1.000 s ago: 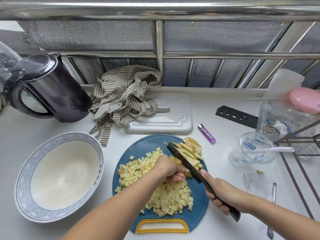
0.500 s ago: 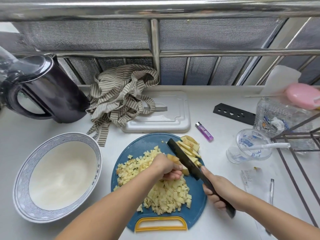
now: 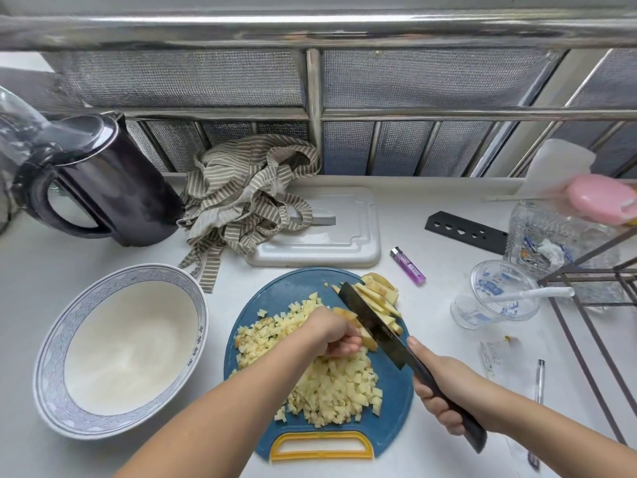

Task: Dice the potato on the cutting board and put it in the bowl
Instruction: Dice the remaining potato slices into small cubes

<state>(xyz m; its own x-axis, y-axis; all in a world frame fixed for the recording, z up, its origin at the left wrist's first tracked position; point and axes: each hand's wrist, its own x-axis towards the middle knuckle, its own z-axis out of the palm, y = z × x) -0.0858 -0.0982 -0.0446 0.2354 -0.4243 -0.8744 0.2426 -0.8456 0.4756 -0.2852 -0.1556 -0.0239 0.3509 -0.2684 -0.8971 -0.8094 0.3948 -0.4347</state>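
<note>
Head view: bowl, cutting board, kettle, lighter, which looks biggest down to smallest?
1. The cutting board and the bowl: about alike, so not ranked.
2. The kettle: somewhat smaller, but farther from the camera, so unsure.
3. The lighter: plainly smallest.

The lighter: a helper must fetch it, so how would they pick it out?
Find the round blue cutting board in the middle of the counter. Off its far right edge, between the white tray and the clear cup, lies the lighter. It is the only small purple thing there.
</note>
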